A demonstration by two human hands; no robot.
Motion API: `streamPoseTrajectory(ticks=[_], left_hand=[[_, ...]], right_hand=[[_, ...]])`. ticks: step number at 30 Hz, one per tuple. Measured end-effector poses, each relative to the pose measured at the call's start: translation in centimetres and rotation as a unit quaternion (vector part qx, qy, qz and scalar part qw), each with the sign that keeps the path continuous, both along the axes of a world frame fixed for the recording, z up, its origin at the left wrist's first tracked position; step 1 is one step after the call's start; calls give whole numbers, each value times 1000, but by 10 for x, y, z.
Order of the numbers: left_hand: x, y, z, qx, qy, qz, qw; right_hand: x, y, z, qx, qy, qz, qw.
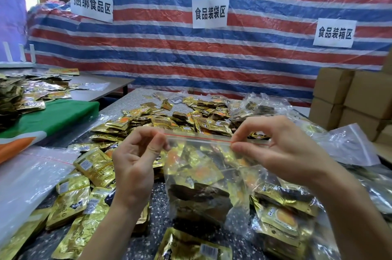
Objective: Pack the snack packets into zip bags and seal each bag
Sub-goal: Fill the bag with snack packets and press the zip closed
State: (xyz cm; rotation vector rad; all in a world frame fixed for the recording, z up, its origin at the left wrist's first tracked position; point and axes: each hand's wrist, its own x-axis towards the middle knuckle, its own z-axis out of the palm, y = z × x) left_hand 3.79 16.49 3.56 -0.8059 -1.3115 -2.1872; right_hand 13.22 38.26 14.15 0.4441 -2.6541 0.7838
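Observation:
A clear zip bag (199,177) with a red zip line hangs upright over the table, filled with several gold snack packets. My left hand (135,160) pinches the left end of the zip strip. My right hand (273,145) pinches the strip farther right, between thumb and forefinger. Loose gold snack packets (169,120) lie heaped on the speckled table (157,215) behind and around the bag.
Empty clear zip bags (31,173) lie at the left. Filled bags (280,217) sit at the right and far right. Cardboard boxes (350,98) stack at the right edge. A green cloth (55,115) and more packets cover a side table at the left. A striped tarp with paper signs hangs behind.

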Motion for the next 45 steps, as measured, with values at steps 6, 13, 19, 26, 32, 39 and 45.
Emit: streamPoseTrajectory(ticks=[6,13,19,26,32,39,45], left_hand=[[-1,-2,-1,1,1,-5,1000],[-3,-1,-2,-3,4,-2,1000],[-4,-1,-2,5,-2,-4,1000],[1,0,-1,-14,6,-7,1000],[3,2,-2,-21,-20,-28,999],[2,5,3,104,-89,-69,988],[17,31,19,187,-124,-106,969]], right_hand=[[8,16,-1,-8,2,-29,1000],[16,33,-3,10,6,-44,999],[21,34,-1,-20,7,-32,999],[25,39,-3,-19,18,-47,999],[28,37,-24,-61,51,-85,993],[35,14,-89,-112,-205,-4,972],[23,-45,-137,-10,-98,-79,992]])
